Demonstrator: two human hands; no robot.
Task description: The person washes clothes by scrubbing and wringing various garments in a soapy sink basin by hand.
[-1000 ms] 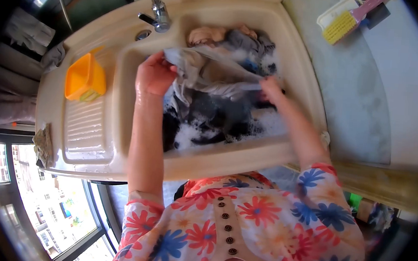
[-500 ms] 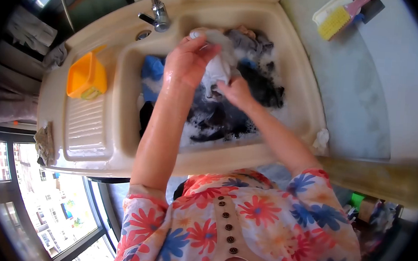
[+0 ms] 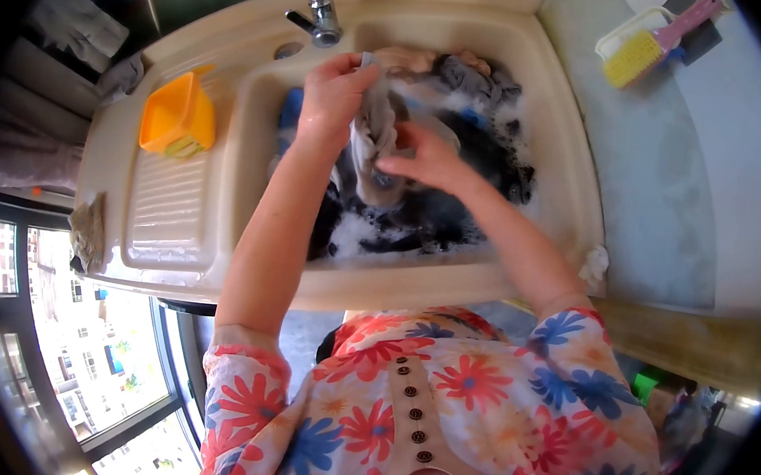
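Note:
A wet, light grey sock (image 3: 372,131) hangs lengthwise over the soapy sink, its lower end rounded with a dark patch. My left hand (image 3: 333,97) pinches its upper end between thumb and fingers. Lower down, my right hand (image 3: 428,159) is at the sock's right side, thumb over the cloth and fingers partly hidden behind it. Beneath both hands, dark clothes (image 3: 444,211) soak in sudsy water. Grey laundry (image 3: 488,84) and a beige piece (image 3: 406,60) are heaped at the back of the basin.
The beige sink (image 3: 570,180) has a faucet (image 3: 323,23) at its back. An orange container (image 3: 177,117) stands on the ribbed drainboard (image 3: 170,214) to the left. A yellow-bristled brush (image 3: 636,57) lies on the right ledge. A rag (image 3: 88,230) hangs at the left edge.
The sock now hangs stretched downward instead of bunched between the hands. My left hand has turned and closed on its top; the right has shifted along its side. The view has moved slightly.

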